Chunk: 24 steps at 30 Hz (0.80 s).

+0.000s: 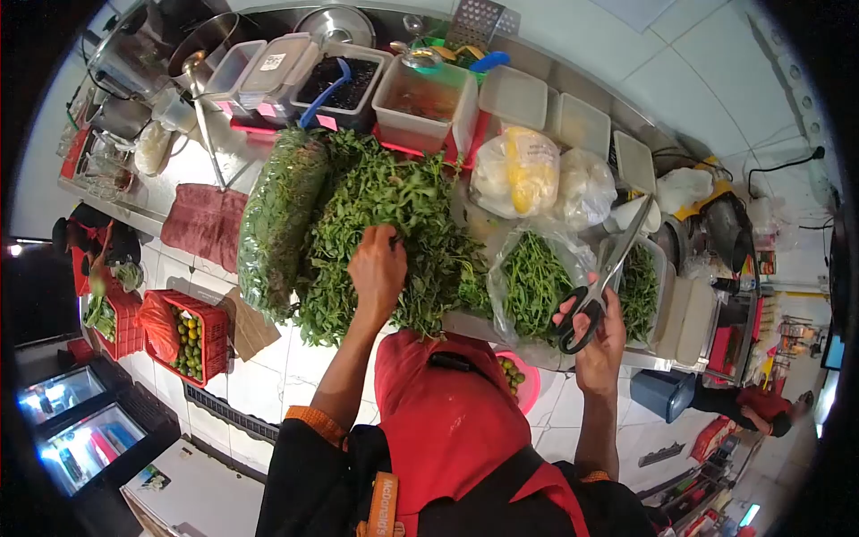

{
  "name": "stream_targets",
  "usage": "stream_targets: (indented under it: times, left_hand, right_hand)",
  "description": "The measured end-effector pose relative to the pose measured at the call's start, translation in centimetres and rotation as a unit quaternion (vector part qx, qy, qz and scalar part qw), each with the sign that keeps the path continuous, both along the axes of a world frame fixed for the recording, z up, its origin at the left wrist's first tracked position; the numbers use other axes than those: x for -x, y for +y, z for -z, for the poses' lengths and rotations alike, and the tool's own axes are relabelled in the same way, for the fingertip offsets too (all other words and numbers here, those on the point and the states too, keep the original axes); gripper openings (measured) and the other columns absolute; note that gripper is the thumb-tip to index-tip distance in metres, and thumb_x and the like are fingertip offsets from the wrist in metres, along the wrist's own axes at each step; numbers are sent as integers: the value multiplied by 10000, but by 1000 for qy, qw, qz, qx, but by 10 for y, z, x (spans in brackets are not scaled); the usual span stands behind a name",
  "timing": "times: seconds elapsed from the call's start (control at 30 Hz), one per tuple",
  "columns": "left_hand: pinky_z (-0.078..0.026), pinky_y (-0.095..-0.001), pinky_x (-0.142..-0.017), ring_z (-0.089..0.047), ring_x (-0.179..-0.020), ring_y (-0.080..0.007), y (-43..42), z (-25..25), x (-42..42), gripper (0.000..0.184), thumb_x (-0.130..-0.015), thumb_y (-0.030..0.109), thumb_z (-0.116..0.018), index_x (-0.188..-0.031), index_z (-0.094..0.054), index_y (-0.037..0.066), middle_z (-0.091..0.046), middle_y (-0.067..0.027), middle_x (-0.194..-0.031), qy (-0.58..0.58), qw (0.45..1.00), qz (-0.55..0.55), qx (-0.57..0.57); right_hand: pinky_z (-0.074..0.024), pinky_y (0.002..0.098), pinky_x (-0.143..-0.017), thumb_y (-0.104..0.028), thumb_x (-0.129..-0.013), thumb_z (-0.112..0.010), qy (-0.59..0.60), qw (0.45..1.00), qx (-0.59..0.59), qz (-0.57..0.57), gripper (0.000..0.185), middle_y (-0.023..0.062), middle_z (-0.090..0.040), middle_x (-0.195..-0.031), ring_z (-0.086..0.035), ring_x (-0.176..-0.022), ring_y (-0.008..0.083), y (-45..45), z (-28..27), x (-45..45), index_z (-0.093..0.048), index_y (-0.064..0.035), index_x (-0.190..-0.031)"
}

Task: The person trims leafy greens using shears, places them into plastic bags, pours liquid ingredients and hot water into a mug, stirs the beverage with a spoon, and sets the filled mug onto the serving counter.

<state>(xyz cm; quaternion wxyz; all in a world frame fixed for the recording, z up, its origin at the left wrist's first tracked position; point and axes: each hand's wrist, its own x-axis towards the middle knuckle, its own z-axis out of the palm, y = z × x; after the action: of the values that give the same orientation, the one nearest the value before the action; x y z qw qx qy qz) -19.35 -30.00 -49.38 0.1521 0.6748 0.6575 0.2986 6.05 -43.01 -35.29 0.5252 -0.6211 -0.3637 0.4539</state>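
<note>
My left hand (378,273) is closed on the large heap of leafy green herbs (385,192) in the middle of the counter; its fingertips are partly hidden among the leaves. In my right hand (599,336) are black-handled scissors (613,264), blades pointing up and away, over the counter's front edge. Just left of the scissors, a clear plastic bag (501,277) holds cut green stems (535,282). Right of them, more greens (639,291) lie in a pale container. Along the heap's left side lies a long plastic-wrapped bundle of greens (282,215).
Food tubs (420,134), lidded boxes (514,97) and tied plastic bags (532,170) line the counter's back. A ladle (208,134) and red cloth (204,224) lie left. Red crates (215,336) stand on the floor. Two other people (761,407) are at the far left and right.
</note>
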Motion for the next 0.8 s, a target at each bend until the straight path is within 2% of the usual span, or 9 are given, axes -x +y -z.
stream_targets:
  times: [0.1, 0.13, 0.17, 0.27, 0.37, 0.43, 0.5, 0.67, 0.8]
  left_hand:
    - [-473, -423, -675, -600, -809, -337, -13, -24, -13, 192, -750, 90, -663, -916, -582, 36, -587, -131, -887, -6, 987, 67, -149]
    - [-464, -413, -742, -597, -865, -307, -16, -19, -24, 160, -761, 86, -623, -913, -599, 41, -597, -119, -902, -3, 974, 187, -124]
    - [-464, -413, -742, -597, -865, -307, -15, -16, -37, 160, -761, 86, -623, -913, -599, 41, -597, -119, -902, -3, 975, 189, -120]
    - [-452, -412, -799, -597, -933, -257, -3, -8, -64, 186, -802, 143, -554, -958, -629, 72, -607, -108, -957, 331, 864, 375, 57]
    - [-454, -412, -816, -598, -932, -266, -25, -13, -60, 174, -798, 128, -566, -952, -621, 69, -604, -116, -973, 269, 930, 249, -12]
    - [-494, -414, -765, -593, -926, -290, -38, -10, -51, 194, -782, 61, -572, -974, -586, 40, -572, -133, -978, 290, 927, 228, 71]
    - [-491, -468, -774, -553, -980, -356, -40, 1, -36, 426, -752, 64, -631, -1152, -490, 25, -502, -158, -1073, 234, 951, 169, 114]
    - [-539, -419, -637, -568, -893, -358, -43, -36, -12, 424, -764, 51, -621, -1156, -461, 38, -473, -160, -1024, 146, 985, 80, 51]
    - [-510, -452, -651, -545, -902, -372, -59, -12, -32, 498, -744, -9, -577, -1221, -452, 60, -466, -179, -1036, 86, 986, 137, -45]
  right_hand:
    - [-483, 294, -788, -170, -911, -620, -31, 999, -27, -19, 571, 85, -599, -966, -605, -847, 167, -10, 6, -19, -351, -27, -1394]
    - [-483, 294, -788, -170, -911, -620, -31, 999, -25, -15, 571, 85, -599, -966, -605, -847, 167, -11, 8, -22, -351, -27, -1394]
    - [-483, 295, -785, -174, -912, -620, -34, 999, -10, -6, 567, 88, -597, -962, -602, -847, 165, -11, 9, -26, -357, -22, -1391]
    - [-483, 300, -784, -167, -911, -622, -26, 1000, -5, -7, 557, 89, -593, -957, -597, -847, 165, -19, 11, -31, -367, -11, -1382]
    - [-491, 309, -795, -121, -897, -633, -11, 999, -45, -12, 555, 85, -587, -967, -593, -857, 163, -18, 7, -37, -376, 4, -1373]
    - [-498, 311, -806, -91, -889, -632, -40, 997, -55, -23, 555, 88, -583, -983, -590, -872, 161, -27, 10, -42, -376, 4, -1373]
    - [-503, 308, -810, -86, -890, -627, -25, 999, -42, -18, 546, 93, -580, -990, -587, -886, 159, -31, 9, -45, -380, 5, -1368]
    - [-488, 306, -803, -109, -888, -636, 18, 999, -27, -9, 551, 84, -581, -968, -579, -866, 158, -39, 8, -58, -389, -10, -1371]
    - [-469, 291, -786, -125, -892, -635, 19, 999, -22, -24, 554, 79, -578, -947, -567, -848, 149, -34, 7, -63, -384, -24, -1375]
